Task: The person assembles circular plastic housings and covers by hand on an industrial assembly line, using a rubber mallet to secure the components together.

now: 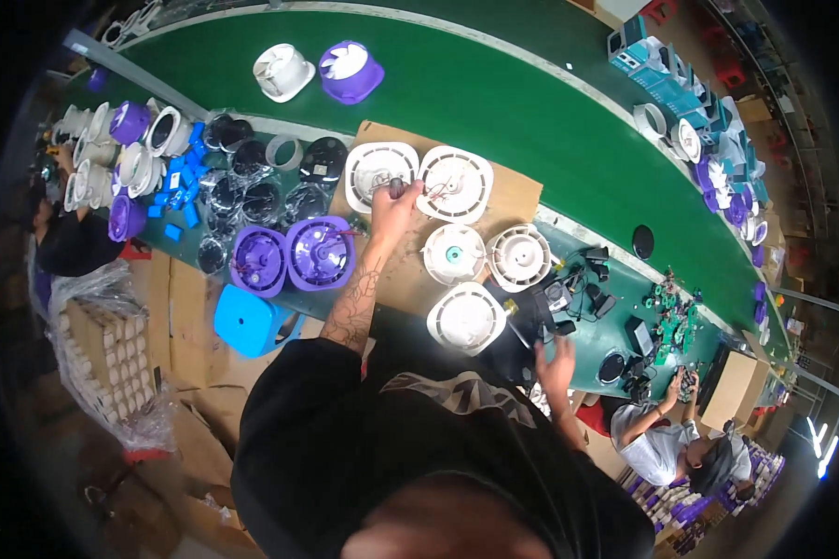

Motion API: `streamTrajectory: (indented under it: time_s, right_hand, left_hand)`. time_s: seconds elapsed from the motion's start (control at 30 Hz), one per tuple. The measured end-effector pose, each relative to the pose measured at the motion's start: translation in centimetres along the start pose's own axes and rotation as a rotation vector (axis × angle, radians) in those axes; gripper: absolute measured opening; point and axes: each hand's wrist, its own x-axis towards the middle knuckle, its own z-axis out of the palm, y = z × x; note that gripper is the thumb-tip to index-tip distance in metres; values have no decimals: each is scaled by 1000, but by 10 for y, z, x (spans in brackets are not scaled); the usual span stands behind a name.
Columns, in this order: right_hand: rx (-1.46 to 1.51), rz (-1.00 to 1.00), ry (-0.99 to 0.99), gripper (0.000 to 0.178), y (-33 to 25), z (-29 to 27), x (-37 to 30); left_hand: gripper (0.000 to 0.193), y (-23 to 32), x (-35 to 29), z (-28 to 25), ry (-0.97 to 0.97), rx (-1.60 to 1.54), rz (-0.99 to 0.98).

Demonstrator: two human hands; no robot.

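My left hand (396,200) reaches out over a brown cardboard sheet (516,198), its fingers closed around a small dark part. It sits between two white round fan housings, one to its left (373,168) and one to its right (457,184). Three more white housings (454,253) (520,257) (466,319) lie nearer to me. My right hand (557,359) rests with fingers apart at the near bench edge, beside a black tool and cables (555,303).
Two purple housings (294,253) stand left of my forearm, with black grilles in plastic (252,186) and blue small parts (182,182) beyond. A green conveyor belt (531,112) carries a white (282,72) and a purple housing (350,72). A blue stool (247,320) stands below. Co-workers sit at the right (671,438) and left (61,233).
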Motion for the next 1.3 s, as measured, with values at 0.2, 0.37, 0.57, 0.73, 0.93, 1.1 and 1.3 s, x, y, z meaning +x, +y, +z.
streamTrajectory:
  time_s: [0.2, 0.37, 0.57, 0.73, 0.93, 1.1, 1.3]
  right_hand:
    - [111, -572, -52, 54, -162, 40, 178]
    - [-280, -693, -249, 71, -182, 112, 240]
    - [-300, -745, -155, 68, -173, 127, 241]
    - [-117, -709, -263, 62, -176, 109, 259]
    - [274, -378, -174, 63, -156, 42, 292]
    - [364, -135, -169, 66, -125, 26, 309]
    - [514, -3, -142, 63, -95, 23, 318]
  left_hand:
    - [24, -47, -40, -13, -37, 12, -123]
    - [22, -34, -58, 0, -64, -29, -146]
    - [21, -32, -42, 13, -106, -34, -120]
    - [20, -39, -20, 23, -105, -124, -116]
    - [19, -32, 10, 43, -71, 295, 223]
    - [23, -36, 44, 70, -25, 692, 143]
    - [27, -47, 68, 112, -62, 805, 131]
